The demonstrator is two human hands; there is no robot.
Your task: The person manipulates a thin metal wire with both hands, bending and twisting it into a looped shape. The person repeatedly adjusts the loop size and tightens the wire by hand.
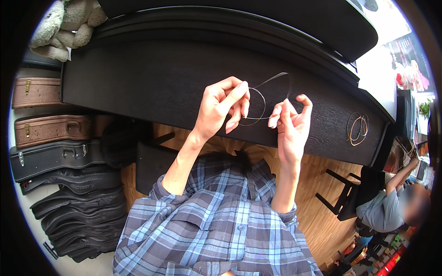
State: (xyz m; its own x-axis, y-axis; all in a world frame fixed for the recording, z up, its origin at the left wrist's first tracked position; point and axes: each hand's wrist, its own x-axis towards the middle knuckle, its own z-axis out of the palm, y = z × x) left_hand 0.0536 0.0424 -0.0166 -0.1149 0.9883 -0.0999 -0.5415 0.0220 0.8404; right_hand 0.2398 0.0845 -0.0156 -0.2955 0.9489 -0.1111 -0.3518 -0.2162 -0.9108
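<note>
A thin, wire-like instrument string (pixel 265 102) runs between my two hands above a black wood-grain surface (pixel 152 78). My left hand (pixel 223 106) pinches it between thumb and forefinger, and part of it curves in a loop beside those fingers. Thumb and fingertips of my right hand (pixel 293 120) are closed on another stretch of the string, with one finger held away. Between the hands the string also rises into a bent arc. Further right, a coil of copper-coloured and dark string (pixel 358 129) lies on the black surface, touched by neither hand.
Brown hard instrument cases (pixel 53 131), a black hard case (pixel 55 155) and several soft black bags (pixel 78 207) are stacked at left. A plush toy (pixel 69 23) sits far left. A black stool (pixel 343 193) and a seated person (pixel 384 211) are at right.
</note>
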